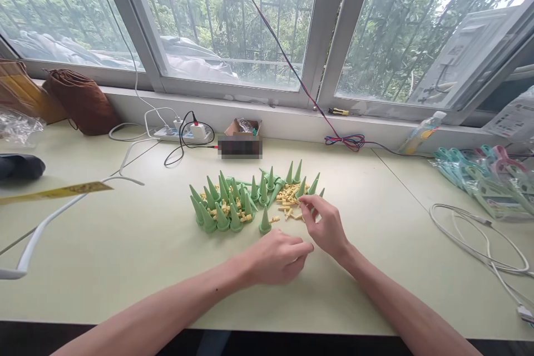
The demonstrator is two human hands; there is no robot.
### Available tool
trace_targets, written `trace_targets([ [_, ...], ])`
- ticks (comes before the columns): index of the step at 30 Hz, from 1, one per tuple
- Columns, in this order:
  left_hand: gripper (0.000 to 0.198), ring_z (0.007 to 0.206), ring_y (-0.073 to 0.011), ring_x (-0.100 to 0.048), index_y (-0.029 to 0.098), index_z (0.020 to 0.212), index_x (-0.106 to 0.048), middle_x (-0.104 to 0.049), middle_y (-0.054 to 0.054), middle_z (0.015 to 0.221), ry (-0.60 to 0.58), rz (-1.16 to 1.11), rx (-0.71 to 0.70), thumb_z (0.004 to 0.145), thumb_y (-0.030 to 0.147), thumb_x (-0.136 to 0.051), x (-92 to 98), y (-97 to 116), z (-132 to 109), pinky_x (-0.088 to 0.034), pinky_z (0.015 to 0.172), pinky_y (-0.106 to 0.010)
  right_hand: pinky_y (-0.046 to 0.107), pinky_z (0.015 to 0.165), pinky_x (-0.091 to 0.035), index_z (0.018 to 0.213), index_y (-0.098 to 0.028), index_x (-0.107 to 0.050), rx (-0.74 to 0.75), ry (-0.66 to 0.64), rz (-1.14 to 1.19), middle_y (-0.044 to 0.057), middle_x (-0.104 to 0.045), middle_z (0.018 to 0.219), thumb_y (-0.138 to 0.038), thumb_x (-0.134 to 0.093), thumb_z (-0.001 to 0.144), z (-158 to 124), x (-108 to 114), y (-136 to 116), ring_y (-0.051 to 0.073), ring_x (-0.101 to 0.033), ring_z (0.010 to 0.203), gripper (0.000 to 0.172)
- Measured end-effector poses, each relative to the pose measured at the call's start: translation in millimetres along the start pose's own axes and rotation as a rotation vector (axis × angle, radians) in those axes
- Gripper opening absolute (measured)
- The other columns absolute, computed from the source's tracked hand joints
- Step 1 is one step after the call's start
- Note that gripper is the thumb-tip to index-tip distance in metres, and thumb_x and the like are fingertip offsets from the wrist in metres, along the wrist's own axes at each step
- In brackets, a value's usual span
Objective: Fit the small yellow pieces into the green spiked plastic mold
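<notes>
A heap of several green plastic cones and small yellow plastic fittings lies on the pale green table. My right hand reaches into the right side of the heap, its fingertips pinched at the yellow fittings beside a green cone. My left hand rests on the table just in front of the heap, fingers curled in a loose fist; what they hold, if anything, is hidden. One green cone stands upright just beyond my left hand.
A power strip with cables, a small cardboard box and a brown pouch sit along the window sill. Packaged pastel items lie far right, white cable near them. A white cable and yellow strip cross the left.
</notes>
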State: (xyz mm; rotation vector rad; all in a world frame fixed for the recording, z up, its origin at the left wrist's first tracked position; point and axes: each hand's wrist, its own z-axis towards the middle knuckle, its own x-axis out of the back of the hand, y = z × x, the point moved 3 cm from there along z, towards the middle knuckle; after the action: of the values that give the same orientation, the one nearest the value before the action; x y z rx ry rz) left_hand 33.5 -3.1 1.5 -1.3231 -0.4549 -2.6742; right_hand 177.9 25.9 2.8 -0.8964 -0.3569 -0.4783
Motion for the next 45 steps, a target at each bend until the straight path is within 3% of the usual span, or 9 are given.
trace_targets([
  [3,0.016,0.047,-0.0098,-0.020,0.018,0.069,-0.044,-0.035,0.005,0.054,-0.010,0.010,0.007,0.080,0.006,-0.041,1.0,-0.1,0.4,-0.018,0.043,-0.026,0.033,0.068,-0.053,0.102,-0.019,-0.062,0.051,0.160,-0.100,0.007,-0.067,0.089,-0.020,-0.049,0.096,1.1,6.5,-2.3,0.019,-0.061,0.076,0.015],
  [7,0.017,0.047,-0.0099,-0.019,0.018,0.069,-0.046,-0.036,0.005,0.054,-0.023,0.002,0.003,0.080,0.007,-0.041,1.1,-0.4,0.6,-0.019,0.043,-0.025,0.046,0.091,-0.048,0.110,-0.020,-0.061,0.102,0.333,-0.255,0.009,-0.067,0.104,-0.017,-0.051,0.094,4.1,14.8,-5.7,0.026,-0.057,0.104,0.020],
  [16,0.018,0.048,-0.0101,-0.018,0.018,0.069,-0.048,-0.036,0.004,0.054,-0.047,-0.019,0.019,0.081,0.007,-0.041,1.0,-1.2,0.3,-0.020,0.043,-0.025,0.046,0.093,-0.046,0.107,-0.020,-0.059,0.075,0.354,-0.289,0.011,-0.062,0.108,-0.016,-0.051,0.092,3.3,14.2,-1.4,0.026,-0.053,0.108,0.018],
  [22,0.017,0.048,-0.0099,-0.020,0.018,0.070,-0.048,-0.038,0.004,0.055,-0.057,-0.016,0.023,0.081,0.007,-0.042,1.1,-1.4,0.4,-0.020,0.044,-0.026,0.049,0.098,-0.042,0.125,-0.022,-0.051,-0.012,0.463,-0.303,0.013,-0.055,0.122,-0.020,-0.050,0.092,4.7,19.7,2.7,0.029,-0.047,0.120,0.032],
  [24,0.017,0.048,-0.0097,-0.022,0.018,0.070,-0.049,-0.038,0.004,0.055,-0.060,-0.008,0.020,0.081,0.007,-0.042,0.5,-1.5,0.0,-0.020,0.044,-0.026,0.047,0.094,-0.044,0.127,-0.021,-0.049,-0.059,0.438,-0.244,0.014,-0.056,0.124,-0.022,-0.050,0.092,5.3,18.7,8.6,0.028,-0.050,0.117,0.035],
  [27,0.018,0.047,-0.0096,-0.022,0.018,0.070,-0.049,-0.038,0.004,0.055,-0.062,-0.001,0.021,0.081,0.006,-0.042,-0.1,-2.0,-0.6,-0.021,0.045,-0.026,0.040,0.084,-0.049,0.121,-0.020,-0.051,-0.187,0.344,-0.117,0.010,-0.065,0.108,-0.026,-0.048,0.094,4.4,13.8,19.8,0.023,-0.061,0.094,0.028],
  [32,0.017,0.047,-0.0094,-0.025,0.018,0.071,-0.050,-0.040,0.004,0.055,-0.061,0.002,0.020,0.082,0.008,-0.043,-0.1,-2.5,-1.1,-0.022,0.045,-0.026,0.034,0.070,-0.049,0.111,-0.019,-0.054,-0.378,0.237,0.031,0.008,-0.070,0.095,-0.034,-0.044,0.097,0.4,7.4,30.0,0.021,-0.064,0.078,0.023],
  [38,0.015,0.048,-0.0097,-0.025,0.018,0.072,-0.051,-0.042,0.004,0.056,-0.065,0.023,0.023,0.081,0.007,-0.044,-0.8,-2.5,-1.5,-0.022,0.046,-0.026,0.032,0.070,-0.047,0.100,-0.020,-0.057,-0.408,0.290,0.091,0.005,-0.067,0.088,-0.038,-0.042,0.099,0.3,9.6,30.6,0.019,-0.062,0.076,0.024],
  [45,0.016,0.047,-0.0090,-0.030,0.017,0.071,-0.051,-0.044,0.003,0.057,-0.084,0.031,0.100,0.081,0.007,-0.044,-1.6,-5.2,-0.8,-0.021,0.047,-0.026,0.026,0.062,-0.043,0.102,-0.021,-0.055,-0.332,0.495,0.171,-0.001,-0.053,0.074,-0.039,-0.041,0.101,0.0,16.4,18.4,0.014,-0.050,0.064,0.023],
])
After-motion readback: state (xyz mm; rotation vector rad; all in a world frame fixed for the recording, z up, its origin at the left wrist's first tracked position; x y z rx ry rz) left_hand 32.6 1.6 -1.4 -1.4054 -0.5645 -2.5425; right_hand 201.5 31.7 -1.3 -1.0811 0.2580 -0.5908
